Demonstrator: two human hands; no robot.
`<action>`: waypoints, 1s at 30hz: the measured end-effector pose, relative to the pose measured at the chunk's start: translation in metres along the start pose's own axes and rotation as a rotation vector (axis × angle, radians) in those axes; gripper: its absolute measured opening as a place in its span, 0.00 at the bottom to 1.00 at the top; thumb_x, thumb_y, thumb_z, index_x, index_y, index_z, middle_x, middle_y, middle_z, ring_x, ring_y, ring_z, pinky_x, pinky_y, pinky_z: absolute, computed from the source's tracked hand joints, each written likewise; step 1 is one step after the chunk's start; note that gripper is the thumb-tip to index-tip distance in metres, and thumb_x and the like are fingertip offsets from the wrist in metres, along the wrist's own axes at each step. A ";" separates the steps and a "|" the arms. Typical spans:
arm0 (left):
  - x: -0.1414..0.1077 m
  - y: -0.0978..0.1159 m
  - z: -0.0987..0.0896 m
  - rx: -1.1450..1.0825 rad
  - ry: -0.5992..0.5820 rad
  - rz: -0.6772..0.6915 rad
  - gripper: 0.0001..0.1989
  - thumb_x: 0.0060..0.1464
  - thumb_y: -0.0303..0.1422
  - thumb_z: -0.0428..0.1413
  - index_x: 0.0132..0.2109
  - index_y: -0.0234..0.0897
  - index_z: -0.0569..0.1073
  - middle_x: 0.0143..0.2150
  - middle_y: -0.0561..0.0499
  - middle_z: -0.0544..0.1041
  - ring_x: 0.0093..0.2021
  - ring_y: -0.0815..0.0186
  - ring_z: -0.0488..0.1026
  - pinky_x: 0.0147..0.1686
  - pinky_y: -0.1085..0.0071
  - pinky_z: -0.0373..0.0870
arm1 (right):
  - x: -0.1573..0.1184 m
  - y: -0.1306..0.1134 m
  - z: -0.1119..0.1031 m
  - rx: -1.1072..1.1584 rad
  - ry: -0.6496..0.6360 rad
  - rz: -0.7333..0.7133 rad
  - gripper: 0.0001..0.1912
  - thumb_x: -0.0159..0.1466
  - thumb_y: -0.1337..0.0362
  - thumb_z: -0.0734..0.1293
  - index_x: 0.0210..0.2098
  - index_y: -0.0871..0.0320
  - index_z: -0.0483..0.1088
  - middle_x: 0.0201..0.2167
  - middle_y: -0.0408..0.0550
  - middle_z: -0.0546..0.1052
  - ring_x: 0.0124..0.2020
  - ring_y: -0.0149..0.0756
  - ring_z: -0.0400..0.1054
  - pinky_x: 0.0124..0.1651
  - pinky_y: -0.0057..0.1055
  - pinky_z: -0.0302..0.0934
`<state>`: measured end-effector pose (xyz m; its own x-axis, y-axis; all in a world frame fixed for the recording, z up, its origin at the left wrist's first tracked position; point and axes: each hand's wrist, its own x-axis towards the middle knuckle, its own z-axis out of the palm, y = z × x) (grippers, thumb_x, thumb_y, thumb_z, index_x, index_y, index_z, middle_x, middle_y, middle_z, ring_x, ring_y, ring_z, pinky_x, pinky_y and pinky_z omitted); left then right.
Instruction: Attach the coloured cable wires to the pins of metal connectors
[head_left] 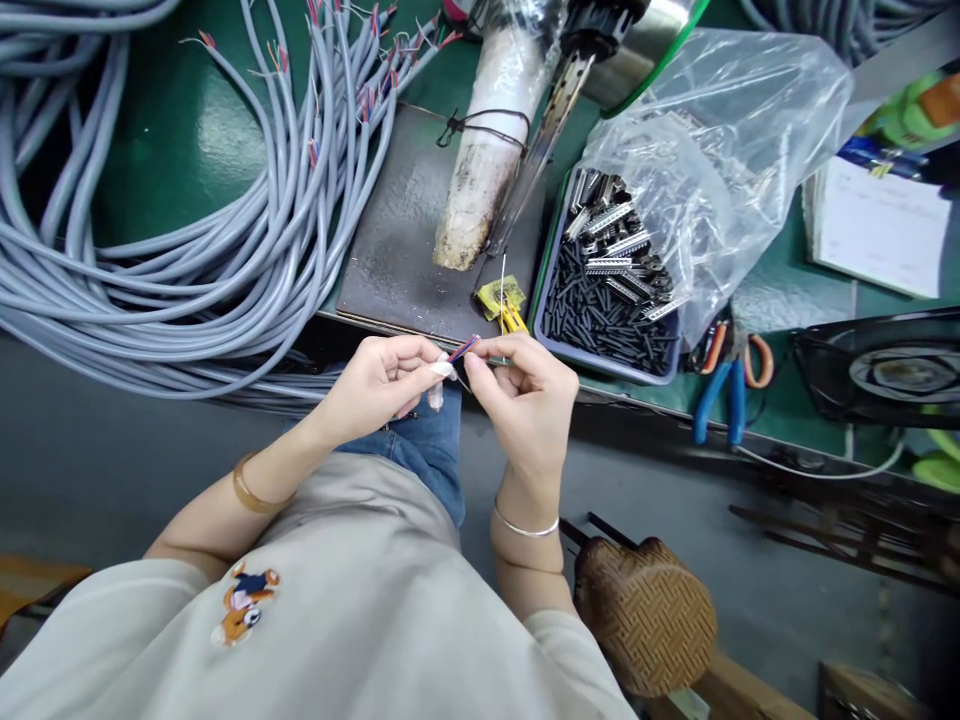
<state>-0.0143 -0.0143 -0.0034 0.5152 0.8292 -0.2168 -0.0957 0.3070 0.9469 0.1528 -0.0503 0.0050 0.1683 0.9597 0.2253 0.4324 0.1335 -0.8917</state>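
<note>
While both hands [529, 392] pinch coloured wires [465, 348], grey cables [300, 265] crowd green tabletop [172, 200]; woven stool [652, 615], grey floor [645, 475] below.

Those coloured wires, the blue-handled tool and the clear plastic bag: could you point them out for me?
Coloured wires [463, 349]: head view, middle of the short visible stretch.
Blue-handled tool [736, 402]: head view, on one of its blue handles.
Clear plastic bag [750, 165]: head view, on its crumpled side.
</note>
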 end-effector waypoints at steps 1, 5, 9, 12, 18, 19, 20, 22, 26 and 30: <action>0.000 -0.001 0.000 0.003 0.005 -0.001 0.15 0.56 0.40 0.64 0.35 0.31 0.74 0.22 0.54 0.74 0.16 0.79 0.61 0.15 0.81 0.56 | 0.000 -0.001 0.001 -0.005 0.002 -0.008 0.04 0.63 0.69 0.69 0.31 0.57 0.76 0.28 0.41 0.75 0.25 0.25 0.63 0.26 0.27 0.52; 0.002 -0.004 0.002 0.014 0.032 0.014 0.15 0.53 0.41 0.66 0.34 0.32 0.74 0.22 0.55 0.73 0.17 0.78 0.62 0.16 0.81 0.58 | -0.001 -0.001 0.001 -0.040 0.007 -0.028 0.05 0.63 0.70 0.69 0.31 0.57 0.75 0.27 0.40 0.75 0.27 0.26 0.66 0.28 0.27 0.56; 0.005 -0.008 0.003 0.010 0.060 0.042 0.18 0.51 0.43 0.68 0.33 0.32 0.73 0.22 0.55 0.72 0.18 0.78 0.62 0.17 0.81 0.60 | -0.001 0.000 0.000 -0.096 -0.008 -0.054 0.05 0.63 0.70 0.69 0.32 0.56 0.76 0.28 0.41 0.77 0.28 0.27 0.68 0.29 0.27 0.59; 0.006 -0.011 0.002 0.021 0.060 0.053 0.18 0.51 0.43 0.68 0.33 0.32 0.74 0.23 0.55 0.73 0.18 0.77 0.63 0.18 0.81 0.61 | 0.000 0.000 -0.001 -0.142 -0.006 -0.075 0.05 0.63 0.70 0.68 0.32 0.56 0.76 0.28 0.42 0.78 0.28 0.28 0.68 0.31 0.28 0.61; 0.005 -0.016 0.000 0.172 0.087 0.119 0.15 0.52 0.42 0.67 0.34 0.32 0.78 0.27 0.53 0.76 0.23 0.74 0.66 0.24 0.77 0.65 | 0.000 -0.001 -0.004 -0.213 -0.011 -0.133 0.06 0.63 0.72 0.67 0.32 0.56 0.75 0.29 0.42 0.78 0.27 0.28 0.68 0.32 0.28 0.62; 0.004 -0.018 0.000 0.222 0.103 0.160 0.14 0.54 0.41 0.67 0.34 0.33 0.79 0.28 0.52 0.77 0.25 0.73 0.67 0.26 0.77 0.65 | -0.001 -0.002 -0.004 -0.224 -0.016 -0.143 0.06 0.62 0.72 0.67 0.32 0.56 0.75 0.29 0.42 0.78 0.27 0.28 0.68 0.32 0.28 0.62; 0.004 -0.019 0.001 0.273 0.118 0.206 0.13 0.55 0.40 0.66 0.34 0.33 0.80 0.29 0.52 0.78 0.27 0.72 0.69 0.29 0.76 0.66 | -0.001 -0.002 -0.005 -0.232 -0.022 -0.150 0.06 0.62 0.73 0.67 0.32 0.56 0.75 0.29 0.41 0.78 0.27 0.28 0.68 0.33 0.28 0.62; 0.003 -0.021 0.004 0.348 0.154 0.296 0.10 0.57 0.38 0.64 0.35 0.34 0.80 0.32 0.50 0.81 0.31 0.71 0.72 0.34 0.76 0.69 | -0.001 -0.002 -0.005 -0.239 -0.026 -0.148 0.07 0.61 0.74 0.67 0.31 0.57 0.74 0.28 0.41 0.76 0.27 0.27 0.67 0.33 0.27 0.61; 0.001 -0.018 0.010 0.297 0.216 0.286 0.11 0.60 0.37 0.62 0.35 0.33 0.78 0.28 0.51 0.78 0.27 0.72 0.70 0.31 0.76 0.67 | -0.002 -0.002 -0.003 -0.149 -0.015 -0.041 0.06 0.61 0.72 0.67 0.31 0.57 0.75 0.26 0.40 0.74 0.23 0.24 0.60 0.27 0.26 0.53; 0.000 -0.006 0.003 -0.048 0.019 0.049 0.20 0.58 0.47 0.62 0.32 0.33 0.74 0.21 0.54 0.73 0.15 0.77 0.58 0.15 0.77 0.52 | -0.003 0.004 0.002 0.103 -0.067 0.134 0.06 0.62 0.65 0.68 0.31 0.57 0.77 0.23 0.38 0.70 0.18 0.21 0.48 0.21 0.26 0.42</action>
<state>-0.0110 -0.0178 -0.0088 0.4924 0.8525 -0.1756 -0.1610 0.2874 0.9442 0.1520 -0.0523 -0.0001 0.1573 0.9845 0.0780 0.3164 0.0246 -0.9483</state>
